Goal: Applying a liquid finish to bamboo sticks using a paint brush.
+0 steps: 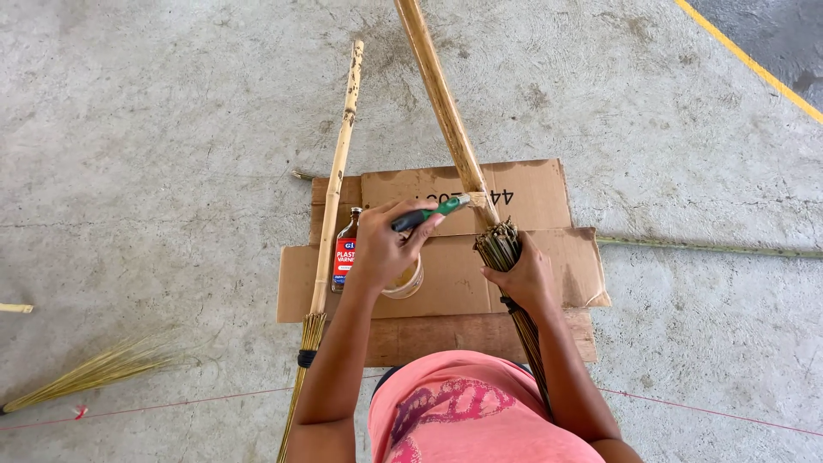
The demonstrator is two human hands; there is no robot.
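Brush meets broom handle

While the left hand (386, 244) grips a green-handled brush (433, 212) against the bamboo pole (446, 111), the right hand (525, 279) clamps the bundled broom sticks (499, 244); a varnish bottle (345, 249) stands just beside on flattened cardboard (531, 193); another broom (330, 223) lies left

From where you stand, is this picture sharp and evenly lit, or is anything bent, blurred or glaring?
Head view: soft, even daylight, with only faint shadows under the cardboard. No strong glare on the concrete floor. The wide lens stretches the edges. The left hand with its green-handled brush, the right hand and the bamboo pole look sharp.
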